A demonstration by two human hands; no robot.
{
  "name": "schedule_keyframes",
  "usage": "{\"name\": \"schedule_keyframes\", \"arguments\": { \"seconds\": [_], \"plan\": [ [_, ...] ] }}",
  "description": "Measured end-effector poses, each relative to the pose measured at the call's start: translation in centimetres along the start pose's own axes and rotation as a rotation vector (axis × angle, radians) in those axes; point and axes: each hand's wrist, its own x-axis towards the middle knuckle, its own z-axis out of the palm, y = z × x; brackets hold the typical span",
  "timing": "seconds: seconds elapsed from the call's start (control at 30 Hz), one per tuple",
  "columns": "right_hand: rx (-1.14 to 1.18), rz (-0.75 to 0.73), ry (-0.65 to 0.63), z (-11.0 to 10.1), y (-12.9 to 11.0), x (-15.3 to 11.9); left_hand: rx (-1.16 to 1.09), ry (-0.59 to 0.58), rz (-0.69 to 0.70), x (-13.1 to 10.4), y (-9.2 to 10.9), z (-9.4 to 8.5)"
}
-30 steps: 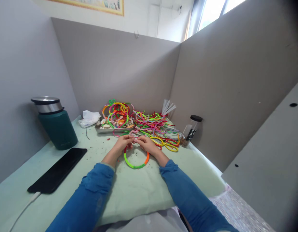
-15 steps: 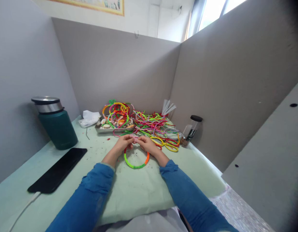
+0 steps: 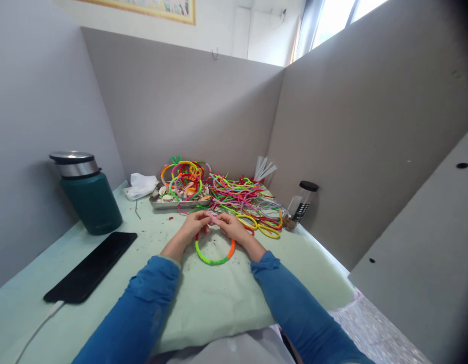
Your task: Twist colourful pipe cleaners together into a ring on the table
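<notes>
A multicoloured ring [image 3: 215, 262] of green, orange and red fuzzy stems lies near the middle of the table, its far side held up in my fingers. My left hand [image 3: 195, 225] pinches the pink part at the ring's top left. Close beside it, my right hand [image 3: 231, 225] pinches the same pink part from the right. The fingertips nearly meet and partly hide the pink stem. Just beyond them lie a pile of colourful fuzzy stems [image 3: 241, 194] and a metal tray [image 3: 181, 204] with shells and several finished-looking rings.
On the left stand a green bottle [image 3: 92, 202] and a black phone [image 3: 90, 268] with a white cable. A white plastic bag [image 3: 140, 186] sits behind them. At the right is a clear container [image 3: 300, 205] with a black lid. Grey partitions [image 3: 181, 101] enclose the table [image 3: 219, 308].
</notes>
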Motion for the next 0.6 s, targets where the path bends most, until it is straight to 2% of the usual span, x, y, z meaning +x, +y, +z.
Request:
{"name": "schedule_keyframes", "arguments": {
  "seconds": [0.3,0.6],
  "plan": [
    [-0.007,-0.026,0.003,0.06,-0.08,0.08,0.008,0.043,-0.023,0.1,-0.21,0.06],
    [-0.033,-0.03,0.021,0.07,-0.22,0.03,0.023,0.034,-0.029,-0.08,0.09,0.1]
  ]
}}
